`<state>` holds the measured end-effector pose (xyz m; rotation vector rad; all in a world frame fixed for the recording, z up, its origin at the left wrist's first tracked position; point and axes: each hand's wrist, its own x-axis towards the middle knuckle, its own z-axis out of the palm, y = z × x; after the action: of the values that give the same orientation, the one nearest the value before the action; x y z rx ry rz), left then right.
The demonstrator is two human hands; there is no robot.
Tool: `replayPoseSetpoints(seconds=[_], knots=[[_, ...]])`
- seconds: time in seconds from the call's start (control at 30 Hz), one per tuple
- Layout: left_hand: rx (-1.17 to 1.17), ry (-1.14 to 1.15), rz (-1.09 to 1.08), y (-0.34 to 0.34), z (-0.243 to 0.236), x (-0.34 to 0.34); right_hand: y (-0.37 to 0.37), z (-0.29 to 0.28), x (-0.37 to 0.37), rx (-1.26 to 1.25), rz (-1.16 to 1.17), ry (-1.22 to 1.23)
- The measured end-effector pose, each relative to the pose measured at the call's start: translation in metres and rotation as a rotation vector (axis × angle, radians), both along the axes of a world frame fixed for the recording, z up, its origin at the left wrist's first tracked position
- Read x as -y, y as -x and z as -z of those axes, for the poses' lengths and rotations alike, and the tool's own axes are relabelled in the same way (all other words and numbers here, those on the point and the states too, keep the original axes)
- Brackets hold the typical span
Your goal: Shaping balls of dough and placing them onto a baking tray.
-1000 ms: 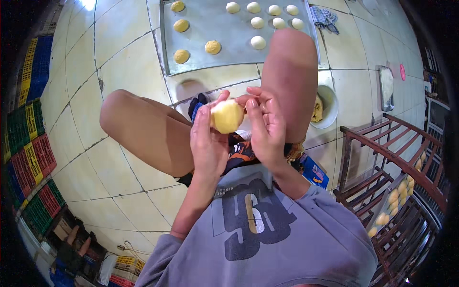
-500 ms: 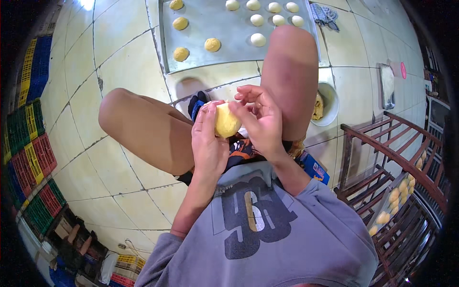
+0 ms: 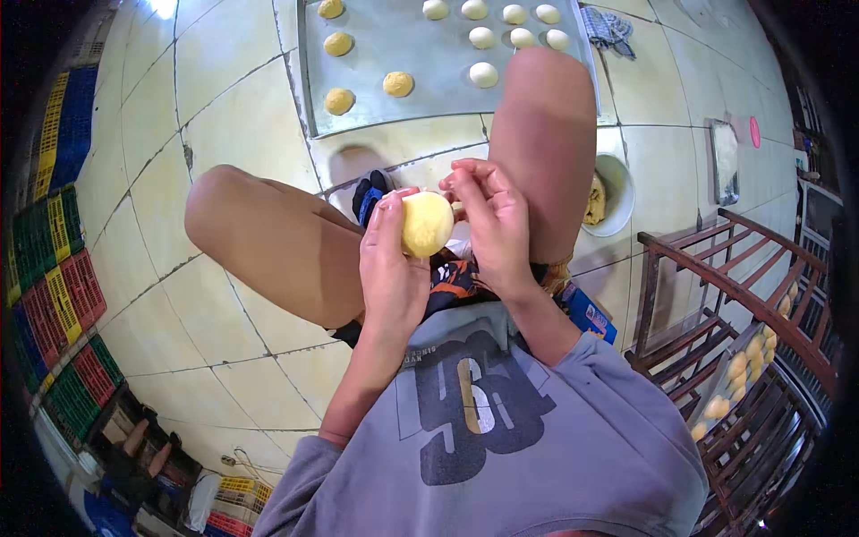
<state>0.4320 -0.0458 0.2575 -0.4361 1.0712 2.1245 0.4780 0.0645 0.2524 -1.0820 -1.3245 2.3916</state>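
Note:
A round dough ball (image 3: 427,224) sits in my left hand (image 3: 391,259), whose fingers and thumb close around its left side. The side facing up is smeared with a yellow layer, and a paler patch shows along its upper right. Just right of the ball is my right hand (image 3: 492,215), its fingers bent and loosely apart, with nothing visible in them. Ahead of my knees lies a metal tray (image 3: 385,18). Yellow-coated balls (image 3: 397,84) rest on its left part, plain white dough balls (image 3: 483,74) on its right.
Beside my right knee stands a pale bowl (image 3: 617,201) with a yellow mass (image 3: 594,201) inside. A checked cloth (image 3: 608,31) lies by the tray. On the right is a brown rack (image 3: 716,268) with a tray of buns (image 3: 738,371). Plastic crates (image 3: 67,295) line the left.
My right thumb has come off the dough ball and drawn back toward its fingers. More of the ball's pale upper right now shows. My left hand stays nearly in place.

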Motion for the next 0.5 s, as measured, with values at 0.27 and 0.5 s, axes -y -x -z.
replayPoseSetpoints(seconds=[0.27, 0.5], knots=[[0.103, -0.052, -0.125, -0.003, 0.001, -0.003, 0.001, 0.005, 0.019, -0.109, -0.054, -0.546], [0.166, -0.082, -0.176, -0.007, 0.001, -0.004, -0.001, 0.015, 0.015, -0.076, 0.085, -0.165]])
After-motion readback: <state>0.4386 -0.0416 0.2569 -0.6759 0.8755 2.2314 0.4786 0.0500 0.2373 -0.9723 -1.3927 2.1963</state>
